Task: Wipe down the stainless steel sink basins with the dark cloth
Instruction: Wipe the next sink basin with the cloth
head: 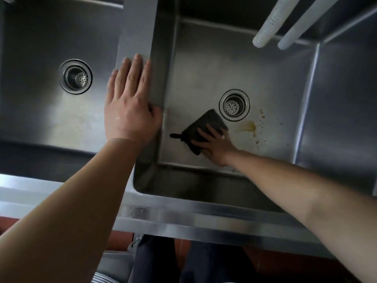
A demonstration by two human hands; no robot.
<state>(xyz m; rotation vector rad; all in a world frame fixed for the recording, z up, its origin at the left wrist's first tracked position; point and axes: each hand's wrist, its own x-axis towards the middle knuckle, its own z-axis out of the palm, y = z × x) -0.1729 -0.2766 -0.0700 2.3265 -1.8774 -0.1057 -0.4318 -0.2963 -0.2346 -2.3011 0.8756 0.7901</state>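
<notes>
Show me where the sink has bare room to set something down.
The left basin is bare all round its drain. In the right basin, the floor behind its drain is free. Crowded: the near floor, with the right hand pressing the cloth beside yellow stains.

Dark cloth (204, 127) (part under right hand (216, 146))

Two pale ribbed hoses (285, 25) hung over the far right corner, side by side; below the counter edge I saw my dark trousers (163, 262), a red floor (117, 241) and striped fabric (102, 279).
</notes>
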